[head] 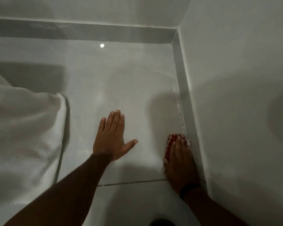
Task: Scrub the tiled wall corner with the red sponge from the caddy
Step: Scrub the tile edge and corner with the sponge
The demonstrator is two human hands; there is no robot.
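The red sponge (170, 144) lies flat against the glossy white tile (137, 82), right beside the grey corner strip (185, 98) where two walls meet. My right hand (180, 159) presses on top of the sponge, fingers spread over it, with white foam on the fingertips; most of the sponge is hidden under the hand. My left hand (113, 136) rests flat on the tile to the left, palm down, fingers apart, holding nothing. A dark band sits on my right wrist. The caddy is not in view.
A white towel (23, 128) hangs at the left, close to my left forearm. A grey border strip (88, 31) runs along the top. A grout line (134, 182) crosses the tile below my hands. The plain side wall (235, 95) fills the right.
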